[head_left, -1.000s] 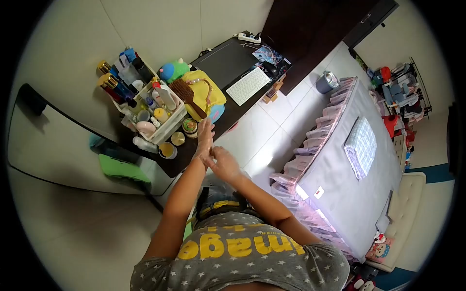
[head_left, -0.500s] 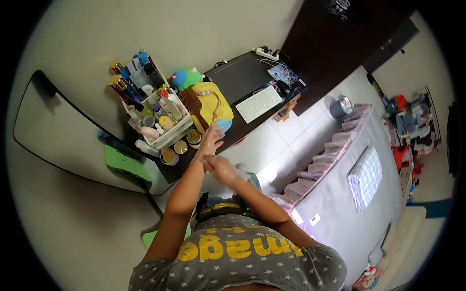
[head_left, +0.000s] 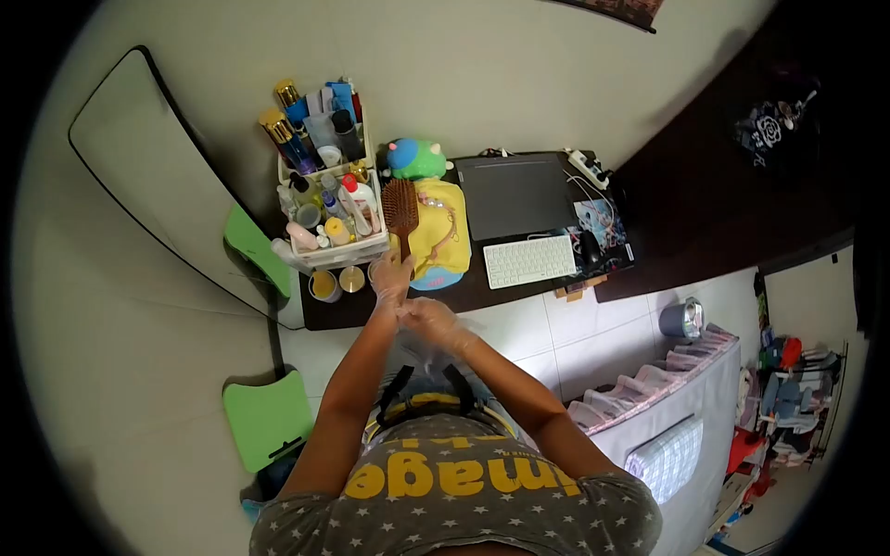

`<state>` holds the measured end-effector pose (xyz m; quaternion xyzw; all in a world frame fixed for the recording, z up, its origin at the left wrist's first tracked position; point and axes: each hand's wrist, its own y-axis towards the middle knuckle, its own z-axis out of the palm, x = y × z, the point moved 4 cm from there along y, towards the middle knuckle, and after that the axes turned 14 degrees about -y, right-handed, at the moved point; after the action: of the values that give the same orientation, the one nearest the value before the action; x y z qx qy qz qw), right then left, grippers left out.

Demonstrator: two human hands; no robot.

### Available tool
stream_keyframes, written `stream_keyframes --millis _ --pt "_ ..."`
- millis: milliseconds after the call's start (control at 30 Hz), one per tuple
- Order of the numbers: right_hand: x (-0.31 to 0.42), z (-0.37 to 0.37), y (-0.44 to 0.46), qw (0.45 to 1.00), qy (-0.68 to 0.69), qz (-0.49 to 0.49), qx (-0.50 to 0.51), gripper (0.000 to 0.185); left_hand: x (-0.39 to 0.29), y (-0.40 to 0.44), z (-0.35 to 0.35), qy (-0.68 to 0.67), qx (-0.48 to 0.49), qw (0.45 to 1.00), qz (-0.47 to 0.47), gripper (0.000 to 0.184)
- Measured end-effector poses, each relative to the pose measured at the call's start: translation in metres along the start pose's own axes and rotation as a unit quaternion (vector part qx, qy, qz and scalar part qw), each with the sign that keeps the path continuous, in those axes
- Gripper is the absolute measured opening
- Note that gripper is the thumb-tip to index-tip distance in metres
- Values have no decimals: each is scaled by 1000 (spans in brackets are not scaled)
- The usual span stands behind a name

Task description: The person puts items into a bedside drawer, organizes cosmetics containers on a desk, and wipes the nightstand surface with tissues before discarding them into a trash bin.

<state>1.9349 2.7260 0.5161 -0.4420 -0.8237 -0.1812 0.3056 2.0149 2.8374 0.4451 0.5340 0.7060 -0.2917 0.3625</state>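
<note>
The right hand (head_left: 434, 323) closes its grip at the left wrist, curled fingertips on the clear glove (head_left: 387, 298) there, presumably to control the loose film at the cuff. The left hand (head_left: 394, 274) holds nothing visible; its fingers extend forward, an attitude that likely keeps the wrist accessible to the right. A second clear glove (head_left: 462, 345) covers the right hand, with loose film near its wrist. Just ahead of the left fingers lies the handle of a hairbrush (head_left: 401, 206); contact cannot be determined. The brush head rests bristles up beside a yellow bag (head_left: 449, 232) on the dark worktop (head_left: 468, 300). To the left, a white organizer (head_left: 345, 254) holds bottles (head_left: 362, 206) upright, probably for access from above. A jar (head_left: 324, 285) and a gold lid (head_left: 351, 279) sit along its near side. To the right, the keyboard (head_left: 530, 261) lies in front of the laptop (head_left: 514, 199), with the mouse (head_left: 590, 246) beside it.
</note>
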Motion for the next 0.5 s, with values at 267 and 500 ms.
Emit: stream_keyframes --millis 267,500 --pt "-12 -18 17 980 2 196 -33 35 -23 20 -1 157 100 978 -97 51" --pt "-64 -13 20 971 -19 215 -102 38 -28 30 0 213 139 965 -60 35"
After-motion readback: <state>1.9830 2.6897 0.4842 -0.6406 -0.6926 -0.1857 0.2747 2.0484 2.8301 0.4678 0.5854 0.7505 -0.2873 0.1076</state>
